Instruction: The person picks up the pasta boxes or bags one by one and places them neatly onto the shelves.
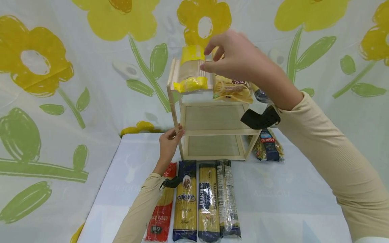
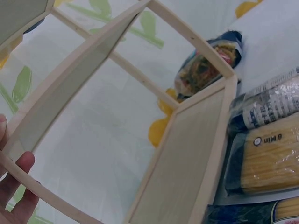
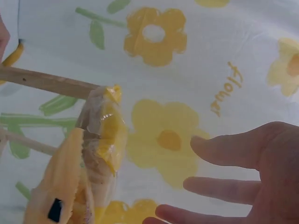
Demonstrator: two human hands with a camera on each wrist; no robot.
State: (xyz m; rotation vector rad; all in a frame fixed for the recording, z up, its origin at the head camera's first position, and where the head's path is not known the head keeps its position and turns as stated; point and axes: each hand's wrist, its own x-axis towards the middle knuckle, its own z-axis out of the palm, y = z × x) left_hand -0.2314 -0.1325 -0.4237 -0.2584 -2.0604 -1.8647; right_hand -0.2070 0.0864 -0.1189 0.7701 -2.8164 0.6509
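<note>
Atop wooden shelf rack, my right hand hovers, fingers spread, just beside yellow pasta bag; my left hand grips rack's front-left post.

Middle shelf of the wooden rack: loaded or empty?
Empty. The middle shelf shows only its bare back panel, while the pasta bags sit on the top shelf and the spaghetti packs lie on the table.

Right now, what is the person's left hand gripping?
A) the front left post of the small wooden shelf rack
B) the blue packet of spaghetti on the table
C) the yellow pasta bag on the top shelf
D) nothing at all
A: in the head view the left hand has its fingers curled round the front left post of the small wooden shelf rack, while the packets lie untouched.
</note>
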